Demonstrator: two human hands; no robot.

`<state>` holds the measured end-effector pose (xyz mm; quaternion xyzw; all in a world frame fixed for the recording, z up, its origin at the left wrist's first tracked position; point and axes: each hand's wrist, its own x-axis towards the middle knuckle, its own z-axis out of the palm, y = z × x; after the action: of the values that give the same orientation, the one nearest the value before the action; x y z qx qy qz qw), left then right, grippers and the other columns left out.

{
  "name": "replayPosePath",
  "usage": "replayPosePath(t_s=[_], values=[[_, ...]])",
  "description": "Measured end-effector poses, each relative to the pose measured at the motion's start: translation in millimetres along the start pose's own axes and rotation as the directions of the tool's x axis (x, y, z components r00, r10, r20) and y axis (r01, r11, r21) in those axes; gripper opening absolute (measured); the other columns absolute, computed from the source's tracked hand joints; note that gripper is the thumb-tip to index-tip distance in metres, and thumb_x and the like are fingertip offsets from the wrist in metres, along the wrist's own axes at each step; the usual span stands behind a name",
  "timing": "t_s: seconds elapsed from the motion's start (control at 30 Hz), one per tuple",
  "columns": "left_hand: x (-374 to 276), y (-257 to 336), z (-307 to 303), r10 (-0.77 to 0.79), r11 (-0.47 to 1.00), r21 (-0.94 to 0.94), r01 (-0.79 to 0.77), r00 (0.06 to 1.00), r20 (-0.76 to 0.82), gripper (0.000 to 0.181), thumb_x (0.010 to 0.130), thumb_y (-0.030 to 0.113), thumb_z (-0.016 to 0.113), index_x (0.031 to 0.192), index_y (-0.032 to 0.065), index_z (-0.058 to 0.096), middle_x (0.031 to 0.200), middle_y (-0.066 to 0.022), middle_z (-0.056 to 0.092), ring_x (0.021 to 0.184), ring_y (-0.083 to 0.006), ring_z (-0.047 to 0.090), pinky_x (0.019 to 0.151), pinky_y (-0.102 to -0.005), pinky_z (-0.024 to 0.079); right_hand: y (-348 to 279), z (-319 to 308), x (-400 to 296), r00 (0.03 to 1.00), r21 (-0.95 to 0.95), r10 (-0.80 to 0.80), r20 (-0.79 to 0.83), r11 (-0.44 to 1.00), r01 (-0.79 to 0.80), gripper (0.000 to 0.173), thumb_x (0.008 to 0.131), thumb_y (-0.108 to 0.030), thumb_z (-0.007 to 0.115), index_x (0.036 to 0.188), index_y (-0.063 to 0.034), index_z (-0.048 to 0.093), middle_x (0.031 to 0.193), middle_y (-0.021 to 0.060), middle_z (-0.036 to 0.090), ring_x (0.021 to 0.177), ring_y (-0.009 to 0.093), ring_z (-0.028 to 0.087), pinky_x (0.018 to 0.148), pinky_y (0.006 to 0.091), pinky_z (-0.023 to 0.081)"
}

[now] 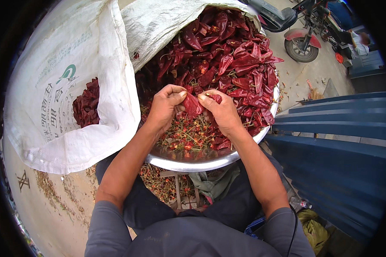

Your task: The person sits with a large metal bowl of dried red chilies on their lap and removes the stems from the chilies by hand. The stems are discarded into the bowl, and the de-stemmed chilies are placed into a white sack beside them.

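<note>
Above a wide metal basin [193, 165], my left hand [166, 104] pinches a dried red chili pepper [192, 106] between thumb and fingers. My right hand [221, 110] meets it from the other side, thumb against forefinger, with red pepper showing at its fingers; whether that is the same pod cannot be told. Dried red chilies [225, 61] are heaped in the basin's far and right parts. Loose stems and caps [188, 135] lie in its near part, under my hands. To the left, a white woven sack [115, 141] gapes, with dark red pods [87, 104] inside.
Another white woven sack [154, 29] slopes against the heap. Blue corrugated metal panels [331, 154] rise at right, near a plastic bottle [299, 203]. A scooter [302, 41] stands far right, with a person [360, 43] beyond. Stems [157, 183] litter the ground below.
</note>
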<state>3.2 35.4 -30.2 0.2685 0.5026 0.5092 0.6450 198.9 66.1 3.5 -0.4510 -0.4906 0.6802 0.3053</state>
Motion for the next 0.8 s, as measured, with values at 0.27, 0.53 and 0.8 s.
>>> replayPosePath(t_s=[0.27, 0.53, 0.8], values=[[6, -15, -14, -0.1, 0.95, -0.294, 0.109, 0.994, 0.045, 0.014, 0.101, 0.006, 0.053, 0.112, -0.0008, 0.057, 0.102, -0.0113, 0.068, 0.085, -0.0172, 0.07, 0.073, -0.0301, 0.062, 6, -1, -1, 0.934, -0.323, -0.355, 0.048, 0.879, 0.351, 0.041, 0.083, -0.017, 0.075, 0.12, -0.003, 0.064, 0.103, 0.0097, 0.066, 0.093, 0.02, 0.064, 0.083, 0.032, 0.052], [-13, -9, 16, -0.226, 0.973, -0.055, 0.225, 0.974, -0.014, 0.022, 0.096, 0.002, 0.053, 0.118, 0.0013, 0.057, 0.103, -0.0066, 0.066, 0.086, -0.0134, 0.067, 0.067, -0.0261, 0.059, 14, 13, -4, 0.836, -0.551, -0.532, 0.139, 0.66, 0.511, 0.049, 0.08, -0.019, 0.076, 0.123, -0.0007, 0.062, 0.115, 0.0195, 0.065, 0.107, 0.035, 0.064, 0.093, 0.0398, 0.052], [-20, 8, 14, 0.217, 0.939, 0.253, -0.234, 0.972, 0.092, 0.042, 0.087, -0.001, 0.057, 0.129, 0.002, 0.061, 0.103, -0.0018, 0.064, 0.092, -0.011, 0.061, 0.083, -0.0263, 0.051, 9, 9, -1, 0.886, -0.577, -0.463, 0.019, 0.719, 0.388, 0.033, 0.085, -0.016, 0.068, 0.11, 0.004, 0.063, 0.094, 0.0227, 0.068, 0.084, 0.036, 0.069, 0.076, 0.0418, 0.053]])
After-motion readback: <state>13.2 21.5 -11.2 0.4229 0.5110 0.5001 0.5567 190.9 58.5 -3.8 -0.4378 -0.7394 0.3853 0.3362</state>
